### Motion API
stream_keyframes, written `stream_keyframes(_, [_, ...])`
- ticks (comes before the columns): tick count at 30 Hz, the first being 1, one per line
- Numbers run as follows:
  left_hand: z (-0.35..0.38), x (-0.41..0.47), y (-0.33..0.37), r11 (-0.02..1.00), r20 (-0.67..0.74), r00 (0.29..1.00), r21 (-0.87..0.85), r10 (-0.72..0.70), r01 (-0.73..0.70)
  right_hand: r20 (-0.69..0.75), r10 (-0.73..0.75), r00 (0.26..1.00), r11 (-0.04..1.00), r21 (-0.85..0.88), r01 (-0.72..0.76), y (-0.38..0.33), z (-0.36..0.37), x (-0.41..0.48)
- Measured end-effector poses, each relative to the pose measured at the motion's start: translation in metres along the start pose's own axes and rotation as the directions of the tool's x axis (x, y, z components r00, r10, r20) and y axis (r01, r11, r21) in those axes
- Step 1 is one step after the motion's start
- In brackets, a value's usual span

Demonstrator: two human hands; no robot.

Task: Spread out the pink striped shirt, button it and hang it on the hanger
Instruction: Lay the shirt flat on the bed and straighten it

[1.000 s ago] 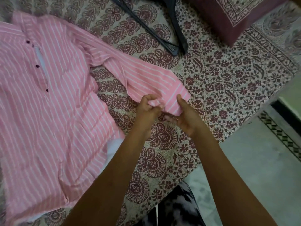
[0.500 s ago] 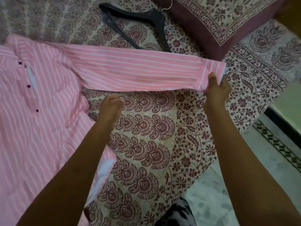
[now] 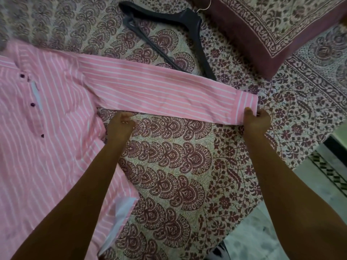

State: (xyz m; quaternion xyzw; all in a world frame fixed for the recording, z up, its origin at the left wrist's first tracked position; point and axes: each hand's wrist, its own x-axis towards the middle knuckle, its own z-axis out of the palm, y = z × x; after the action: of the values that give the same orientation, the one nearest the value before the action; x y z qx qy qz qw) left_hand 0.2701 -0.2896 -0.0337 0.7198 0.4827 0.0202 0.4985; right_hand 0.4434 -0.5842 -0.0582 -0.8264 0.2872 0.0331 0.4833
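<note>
On the bedspread (image 3: 169, 166), your right hand (image 3: 257, 119) pinched the shirt (image 3: 47, 147), surely soft and light, by its stiffer cuff (image 3: 244, 104), while your left hand (image 3: 121, 124) curled at the sleeve (image 3: 159, 91), grip unclear.

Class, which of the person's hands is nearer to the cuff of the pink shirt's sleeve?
Right. The right hand pinches the cuff itself; the left hand sits at the lower edge of the sleeve, by its shoulder end, far from the cuff.
</note>
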Motion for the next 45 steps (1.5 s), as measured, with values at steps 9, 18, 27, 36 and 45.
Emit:
stream_keyframes(9, [-0.005,-0.017,-0.009,0.998,-0.035,0.997,-0.015,0.066,-0.067,-0.11,-0.247,0.963,0.912,-0.361,0.193,0.011,0.004,-0.028])
stream_keyframes(18, [-0.063,-0.071,-0.055,0.996,-0.135,0.987,0.021,0.091,-0.089,0.242,-0.393,0.887,0.882,-0.175,0.438,0.046,0.03,-0.193])
stream_keyframes(27, [-0.137,-0.155,-0.169,0.994,-0.228,0.968,0.006,-0.101,0.105,0.897,-0.24,0.372,0.669,-0.126,0.733,0.086,0.052,-0.315])
stream_keyframes(36, [-0.134,-0.202,-0.237,0.792,-0.103,0.987,0.61,0.121,-0.034,0.92,-0.295,0.257,0.296,-0.168,0.94,0.087,0.061,-0.327])
stream_keyframes(45, [-0.136,-0.195,-0.255,0.811,-0.032,0.959,0.542,0.282,-0.22,0.915,-0.362,0.178,0.124,-0.141,0.982,0.085,0.058,-0.323])
